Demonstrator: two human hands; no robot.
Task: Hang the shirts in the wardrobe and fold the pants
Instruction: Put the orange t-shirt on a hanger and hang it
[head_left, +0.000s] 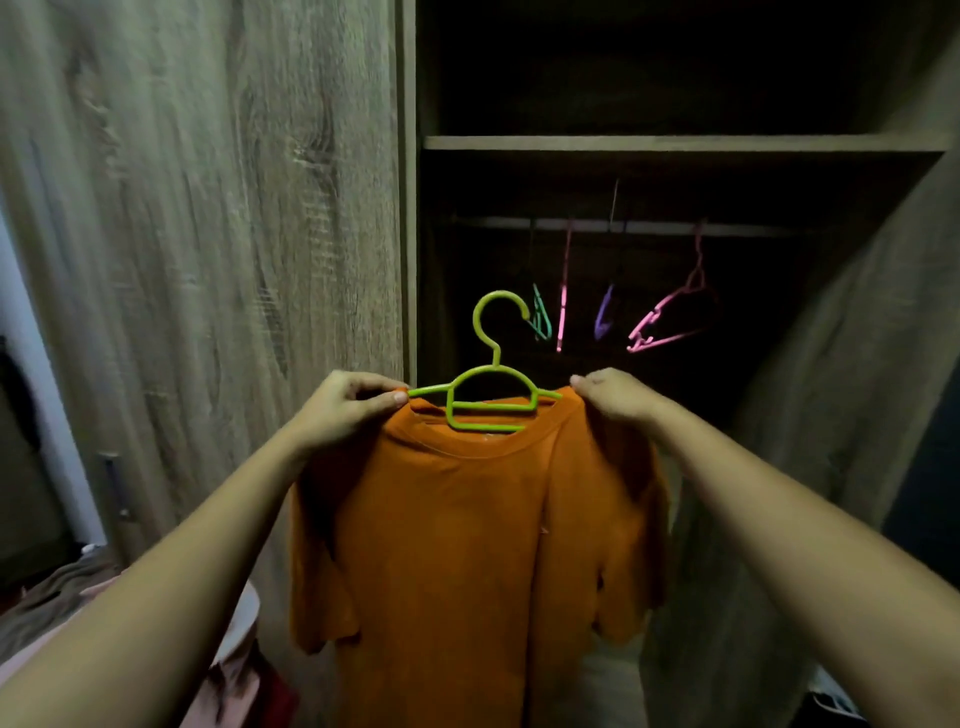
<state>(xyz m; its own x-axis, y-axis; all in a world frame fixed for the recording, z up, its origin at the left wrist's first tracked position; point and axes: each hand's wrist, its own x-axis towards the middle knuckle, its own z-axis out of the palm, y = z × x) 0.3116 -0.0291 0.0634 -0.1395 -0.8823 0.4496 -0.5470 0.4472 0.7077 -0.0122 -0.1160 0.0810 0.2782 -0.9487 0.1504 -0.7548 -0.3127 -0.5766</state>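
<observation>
An orange T-shirt (467, 530) hangs from a lime-green plastic hanger (491, 387) that sits in its neck opening. My left hand (348, 402) pinches the shirt's left shoulder over the hanger's arm. My right hand (610, 395) grips the right shoulder the same way. I hold the shirt up in front of the open wardrobe, below the level of its metal rail (649, 227). The hanger's hook points up and is free of the rail.
Several empty hangers hang on the rail: a teal one (540, 314), pink ones (670, 312), a purple one (604, 312). A wooden shelf (675, 143) runs above the rail. A closed wardrobe door (208, 260) stands at left. Clothes (67, 592) lie at the lower left.
</observation>
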